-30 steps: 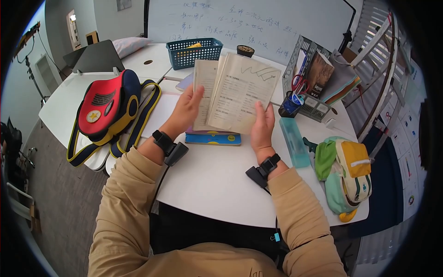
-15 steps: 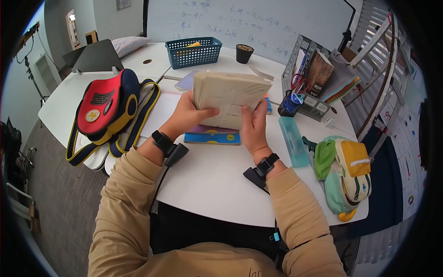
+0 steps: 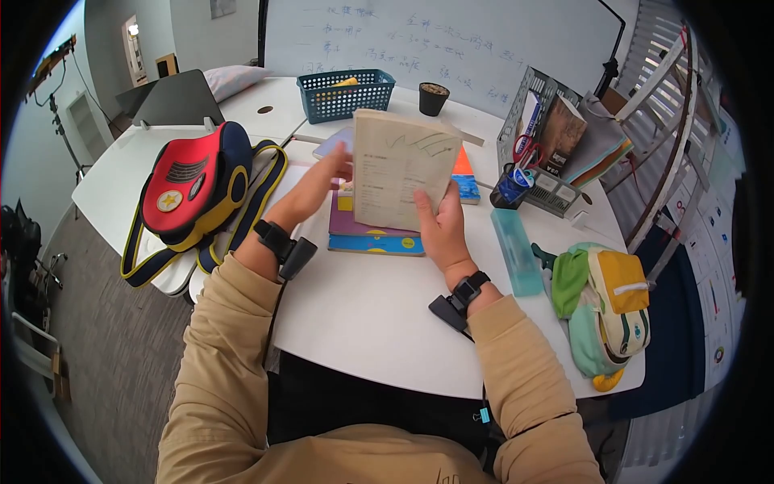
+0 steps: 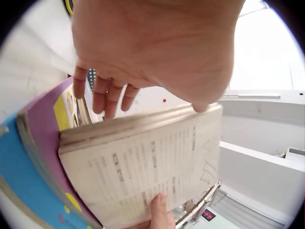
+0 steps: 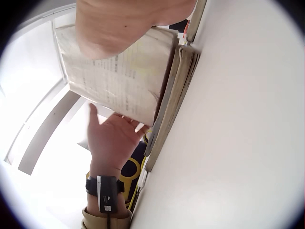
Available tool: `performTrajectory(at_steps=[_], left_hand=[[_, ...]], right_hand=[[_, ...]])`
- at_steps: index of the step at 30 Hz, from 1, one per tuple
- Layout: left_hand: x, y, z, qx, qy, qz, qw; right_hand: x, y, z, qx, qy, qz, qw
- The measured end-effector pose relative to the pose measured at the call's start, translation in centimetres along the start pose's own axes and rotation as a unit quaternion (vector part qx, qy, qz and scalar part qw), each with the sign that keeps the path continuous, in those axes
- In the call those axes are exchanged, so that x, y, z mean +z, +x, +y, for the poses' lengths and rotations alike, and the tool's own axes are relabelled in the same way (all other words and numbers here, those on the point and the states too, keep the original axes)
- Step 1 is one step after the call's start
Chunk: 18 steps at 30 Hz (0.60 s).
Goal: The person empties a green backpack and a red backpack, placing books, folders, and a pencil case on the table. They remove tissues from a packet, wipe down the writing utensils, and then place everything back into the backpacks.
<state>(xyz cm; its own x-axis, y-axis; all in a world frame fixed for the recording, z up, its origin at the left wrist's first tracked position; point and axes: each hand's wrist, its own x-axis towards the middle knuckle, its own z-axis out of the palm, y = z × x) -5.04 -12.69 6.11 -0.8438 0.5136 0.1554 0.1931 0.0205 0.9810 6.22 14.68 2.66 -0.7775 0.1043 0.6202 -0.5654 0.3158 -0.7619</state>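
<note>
A worn, cream-coloured book (image 3: 397, 181) with printed text and a scribble is held upright over the desk. My right hand (image 3: 442, 230) grips its lower right side, the thumb lying across the printed face. At the book's left edge my left hand (image 3: 318, 181) has its fingers extended and spread. In the left wrist view those fingers (image 4: 112, 98) reach past the edge of the book (image 4: 138, 167). The right wrist view shows the left hand (image 5: 114, 140) close beside the book's edge, thumb pointing up. Below lie a purple book (image 3: 342, 216) and a blue book (image 3: 375, 244), stacked.
An orange-and-blue book (image 3: 466, 179) lies behind the right hand. To the right are a pen holder (image 3: 509, 187), a teal case (image 3: 516, 254) and a green-and-yellow bag (image 3: 601, 306). A red backpack (image 3: 181, 189) sits left; a basket (image 3: 347, 101) and a pot (image 3: 433, 101) stand behind.
The book was spread open between both hands, then closed with both thumbs on it. Now the left hand has let go and moved to its left edge; the right hand keeps its hold.
</note>
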Motion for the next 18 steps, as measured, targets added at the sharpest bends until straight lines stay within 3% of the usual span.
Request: performTrajectory(at_steps=[1,3,7,10,13,18], left_hand=[[-0.6,-0.3,0.0,-0.048,0.043,0.072,0.995],[-3.5,0.7,-2.2,-0.106,0.279,0.129,0.946],[-5.0,-0.3,-4.7,-0.196,0.612,0.177,0.745],[-2.9,-1.3,-0.5,-0.277,0.571,0.118,0.764],[-1.9,-1.9,-0.6,-0.227,0.593,0.133,0.761],[-2.3,-0.7,-2.4,-0.176,0.601,0.087,0.775]], right_hand=[[-0.1,0.1,0.1,-0.003,-0.001,0.011,1.0],[-0.4,0.3,0.5,-0.009,-0.002,0.033,0.999],[-1.3,0.8,1.6,-0.016,-0.014,0.036,0.999],[-1.5,0.9,2.1,-0.012,-0.023,0.041,0.999],[-1.4,0.8,1.8,-0.002,-0.028,0.043,0.999],[-1.4,0.7,1.8,0.004,-0.021,0.046,0.999]])
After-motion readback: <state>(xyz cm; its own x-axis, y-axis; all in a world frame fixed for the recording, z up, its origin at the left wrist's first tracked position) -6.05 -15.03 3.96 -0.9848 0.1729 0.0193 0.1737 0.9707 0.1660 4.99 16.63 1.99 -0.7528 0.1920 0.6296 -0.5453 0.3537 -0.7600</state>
